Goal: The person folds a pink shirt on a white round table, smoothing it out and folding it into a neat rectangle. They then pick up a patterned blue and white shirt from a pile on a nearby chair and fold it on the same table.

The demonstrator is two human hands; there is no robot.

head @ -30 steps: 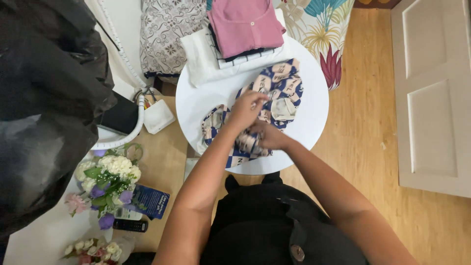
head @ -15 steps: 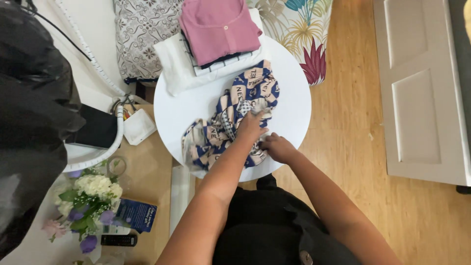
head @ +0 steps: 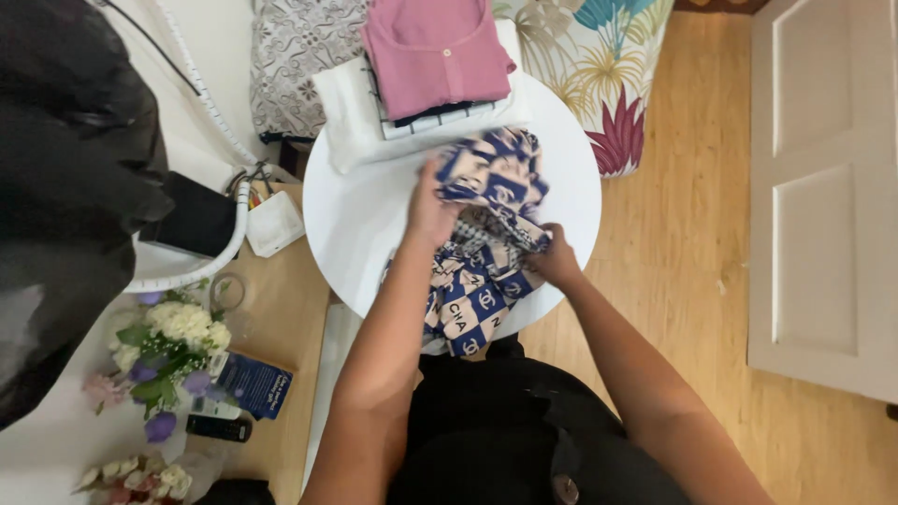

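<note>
On the round table [head: 365,224], both hands' fingers [head: 432,192] clutch the checked garment [head: 477,281].

both hands [head: 432,210] gripping checked garment [head: 477,281], round table [head: 360,229]

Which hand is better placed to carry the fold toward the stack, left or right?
Left, probably. The left hand grips the raised upper part of the blue patterned cloth, on the side nearer the folded stack. The right hand pins the lower part near the table edge.
</note>
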